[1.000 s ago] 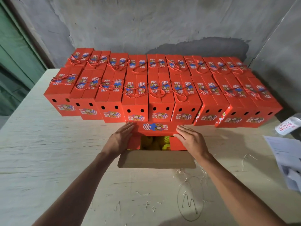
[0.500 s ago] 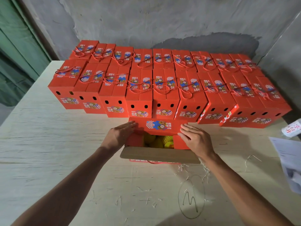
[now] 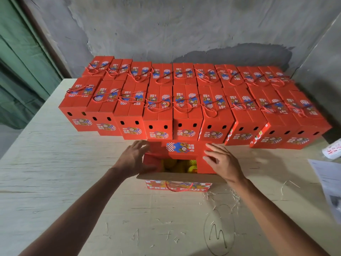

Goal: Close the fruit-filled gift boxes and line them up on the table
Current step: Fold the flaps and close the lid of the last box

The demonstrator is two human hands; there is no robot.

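An open red gift box (image 3: 178, 186) stands on the table just in front of me, with yellow fruit (image 3: 177, 166) showing inside. Its far flap with a blue and checkered picture (image 3: 180, 147) tilts over the opening. The brown near flap (image 3: 177, 177) folds out toward me. My left hand (image 3: 133, 159) lies with straight fingers against the box's left end flap. My right hand (image 3: 219, 161) presses flat on the right end flap. Behind it, two rows of closed red boxes (image 3: 186, 111) with red cord handles stand side by side.
The pale wooden table (image 3: 55, 172) carries scattered straw shreds (image 3: 232, 196) and a pen scribble (image 3: 218, 233) near me. Printed papers (image 3: 328, 183) and a white roll (image 3: 332, 149) lie at the right edge. A grey wall runs behind the rows, and a green door stands at the left.
My view has tipped downward, so the box's near side with its lettering now shows. Both hands stay on the end flaps, the left hand slightly lower against its flap.
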